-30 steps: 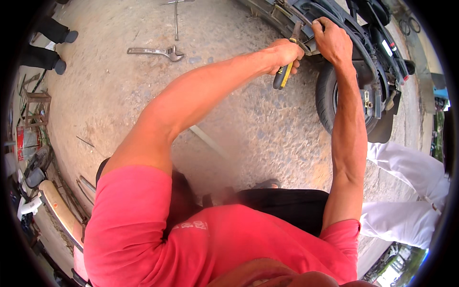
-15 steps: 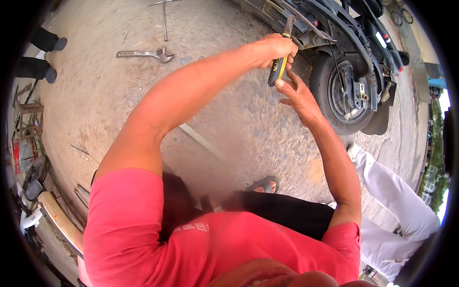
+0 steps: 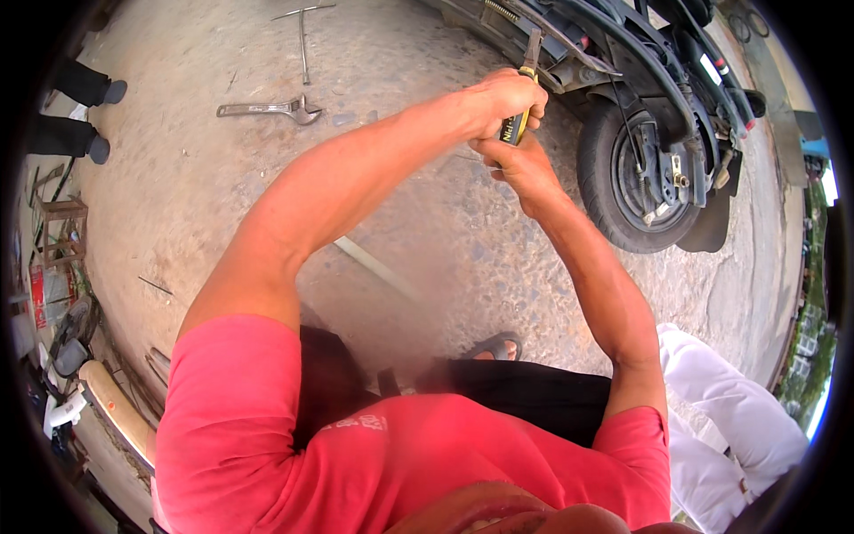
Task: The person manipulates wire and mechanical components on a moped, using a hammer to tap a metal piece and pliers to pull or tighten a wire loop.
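Note:
Both my hands are on a pair of pliers [image 3: 511,130] with black and yellow handles. My left hand [image 3: 514,96] is wrapped round the handles near the metal head. Just below it, my right hand [image 3: 525,169] closes round the lower end of the handles. The pliers' head points up to the underside of a dark motorbike [image 3: 614,67]; whether the jaws touch or grip a part there is too small to tell. Right of my hands is the motorbike's wheel [image 3: 636,178].
On the concrete floor [image 3: 213,178] to the left lie an adjustable wrench [image 3: 267,109] and a T-handle wrench [image 3: 303,49]. A person in dark trousers [image 3: 76,82] is at the far left, another in white trousers [image 3: 729,409] at the right. A small wooden stool [image 3: 62,227] stands left.
My right hand has moved from open fingers beside the handle end to a grip round it. My left hand and the pliers have shifted slightly down and left.

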`<act>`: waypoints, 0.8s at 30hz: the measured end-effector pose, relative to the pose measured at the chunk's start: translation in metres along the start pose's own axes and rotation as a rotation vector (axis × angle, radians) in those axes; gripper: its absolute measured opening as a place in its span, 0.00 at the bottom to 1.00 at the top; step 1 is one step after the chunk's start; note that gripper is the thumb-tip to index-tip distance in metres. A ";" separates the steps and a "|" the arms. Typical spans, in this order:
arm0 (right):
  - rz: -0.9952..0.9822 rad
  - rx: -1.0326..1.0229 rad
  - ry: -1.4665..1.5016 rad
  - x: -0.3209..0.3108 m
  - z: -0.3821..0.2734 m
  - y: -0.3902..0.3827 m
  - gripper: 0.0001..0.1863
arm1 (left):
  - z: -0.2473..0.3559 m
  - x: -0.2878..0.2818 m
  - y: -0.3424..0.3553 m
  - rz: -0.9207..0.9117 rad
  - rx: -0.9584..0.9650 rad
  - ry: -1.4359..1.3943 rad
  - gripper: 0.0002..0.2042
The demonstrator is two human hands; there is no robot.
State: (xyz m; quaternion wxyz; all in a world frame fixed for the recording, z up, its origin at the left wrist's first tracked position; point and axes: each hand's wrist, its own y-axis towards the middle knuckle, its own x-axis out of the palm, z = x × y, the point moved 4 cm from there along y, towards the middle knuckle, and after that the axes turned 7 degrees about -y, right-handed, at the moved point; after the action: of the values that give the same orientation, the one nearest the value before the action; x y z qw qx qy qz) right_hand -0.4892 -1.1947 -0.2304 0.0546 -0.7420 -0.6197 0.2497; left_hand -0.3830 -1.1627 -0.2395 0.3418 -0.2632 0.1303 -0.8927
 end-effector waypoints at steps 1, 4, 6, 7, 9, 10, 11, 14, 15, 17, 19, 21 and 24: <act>0.050 0.002 -0.003 -0.002 0.007 0.004 0.26 | -0.001 0.002 0.002 0.006 0.005 -0.015 0.11; 0.159 -0.029 0.005 -0.001 0.024 0.014 0.21 | -0.009 0.002 0.009 0.005 0.026 -0.051 0.11; 0.189 -0.097 0.028 0.000 0.021 0.014 0.18 | -0.009 0.001 0.012 -0.034 0.054 -0.064 0.11; 0.203 -0.073 0.024 0.001 0.020 0.014 0.18 | -0.009 0.001 0.012 -0.041 0.064 -0.076 0.10; 0.228 -0.026 0.014 0.004 0.018 0.012 0.17 | -0.008 -0.002 0.010 -0.055 0.085 -0.102 0.10; 0.246 -0.028 0.033 0.008 0.018 0.013 0.16 | -0.009 -0.004 0.010 -0.052 0.087 -0.093 0.10; 0.265 -0.031 0.052 0.012 0.017 0.013 0.16 | -0.009 -0.006 0.011 -0.050 0.089 -0.085 0.09; 0.312 -0.030 0.052 0.019 0.024 0.020 0.15 | -0.006 -0.010 0.008 -0.038 0.088 -0.029 0.09; 0.319 -0.034 0.048 0.022 0.021 0.023 0.15 | -0.003 -0.013 0.007 -0.025 0.088 0.000 0.09; 0.321 -0.043 0.072 0.023 0.014 0.018 0.15 | -0.003 -0.015 0.008 -0.024 0.095 -0.005 0.07; 0.325 -0.016 0.049 0.022 0.013 0.015 0.16 | -0.003 -0.013 0.007 -0.024 0.094 -0.006 0.06; 0.322 0.035 -0.012 0.020 0.017 0.018 0.16 | -0.001 -0.013 0.005 -0.016 0.088 0.010 0.06; 0.338 0.014 0.004 0.022 0.018 0.019 0.16 | 0.001 -0.011 0.004 -0.011 0.085 0.030 0.06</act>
State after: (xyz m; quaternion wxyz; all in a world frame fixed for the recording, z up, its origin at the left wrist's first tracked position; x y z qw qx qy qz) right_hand -0.4780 -1.1826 -0.2602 0.0180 -0.8358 -0.4843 0.2581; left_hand -0.3733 -1.1578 -0.2445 0.3459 -0.2356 0.0961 -0.9031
